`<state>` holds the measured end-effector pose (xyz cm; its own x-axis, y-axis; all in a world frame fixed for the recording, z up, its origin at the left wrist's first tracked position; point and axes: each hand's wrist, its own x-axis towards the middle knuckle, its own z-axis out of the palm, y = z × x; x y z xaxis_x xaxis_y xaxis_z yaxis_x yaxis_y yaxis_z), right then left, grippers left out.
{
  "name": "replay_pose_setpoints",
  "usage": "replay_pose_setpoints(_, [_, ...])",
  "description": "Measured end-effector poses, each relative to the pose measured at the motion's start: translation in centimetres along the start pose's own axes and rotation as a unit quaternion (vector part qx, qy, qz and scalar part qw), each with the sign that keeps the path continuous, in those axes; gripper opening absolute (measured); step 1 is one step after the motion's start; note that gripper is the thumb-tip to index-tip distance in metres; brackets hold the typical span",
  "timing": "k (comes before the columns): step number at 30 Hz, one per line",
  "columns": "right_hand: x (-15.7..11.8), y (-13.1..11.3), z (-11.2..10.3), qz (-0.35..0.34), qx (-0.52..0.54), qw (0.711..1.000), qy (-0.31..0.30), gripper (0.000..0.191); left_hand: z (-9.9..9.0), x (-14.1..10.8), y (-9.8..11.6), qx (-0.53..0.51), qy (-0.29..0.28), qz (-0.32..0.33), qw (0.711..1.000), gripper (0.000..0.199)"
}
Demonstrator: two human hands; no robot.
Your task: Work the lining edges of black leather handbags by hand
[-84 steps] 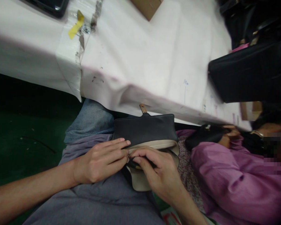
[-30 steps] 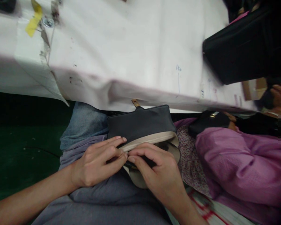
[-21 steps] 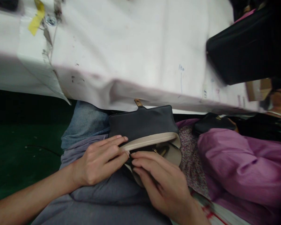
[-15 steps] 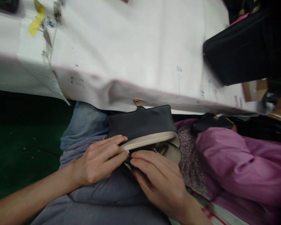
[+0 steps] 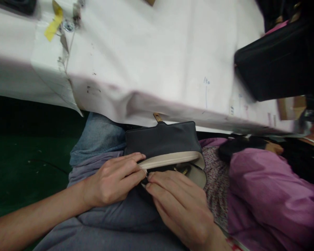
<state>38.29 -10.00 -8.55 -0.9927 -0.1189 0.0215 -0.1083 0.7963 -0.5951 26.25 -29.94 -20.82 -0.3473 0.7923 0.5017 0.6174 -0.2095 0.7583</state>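
A small dark handbag (image 5: 161,139) lies on my lap, its flap spread towards the table and a gold metal tab (image 5: 157,117) at the flap's far edge. Its pale beige lining (image 5: 172,159) shows at the mouth, with some gold-coloured hardware inside. My left hand (image 5: 117,179) is closed on the bag's left edge, fingertips pinching beside the lining. Right beside it, my right hand (image 5: 181,205) pinches the near edge of the mouth, thumb hidden beneath. Whatever small part lies between the fingertips is too hidden to make out.
Ahead stands a table with a white cover (image 5: 141,59), its edge just beyond the bag. A large black case-like object (image 5: 274,59) and a cardboard piece (image 5: 291,107) are at the right. A co-worker in pink (image 5: 272,188) sits close on my right, a dark bag (image 5: 240,146) near their hand.
The view has shifted slightly, so the table and bag appear farther right and a bit lower. Both hands keep their place at the bag's mouth. More of the co-worker's hand shows.
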Motion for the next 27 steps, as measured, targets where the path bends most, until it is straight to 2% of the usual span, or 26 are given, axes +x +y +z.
replay_pose_setpoints(13, [-1.3, 0.2, 1.3, 0.022, -0.025, 0.999, 0.026, 0.033, 0.3, -0.3, -0.2, -0.003, 0.007, 0.009, 1.000, 0.030])
replay_pose_setpoints(16, [-1.3, 0.4, 1.1, 0.009, -0.022, 0.999, 0.032, 0.033, 0.5, -0.2, -0.2, -0.002, 0.018, 0.004, 1.000, 0.031])
replay_pose_setpoints(18, [-1.2, 0.5, 0.8, 0.013, -0.029, 0.999, 0.021, 0.035, 0.7, 0.1, -0.1, -0.008, 0.023, -0.018, 1.000, 0.032])
replay_pose_setpoints(22, [-1.0, 0.9, 0.1, 0.052, -0.053, 0.997, 0.006, 0.036, 1.2, 1.0, 0.0, -0.068, 0.013, -0.102, 0.992, 0.032])
replay_pose_setpoints(27, [-0.2, 1.3, -0.6, 0.047, -0.057, 0.997, -0.003, 0.028, 1.3, 1.8, 0.2, -0.090, 0.008, -0.127, 0.988, 0.027])
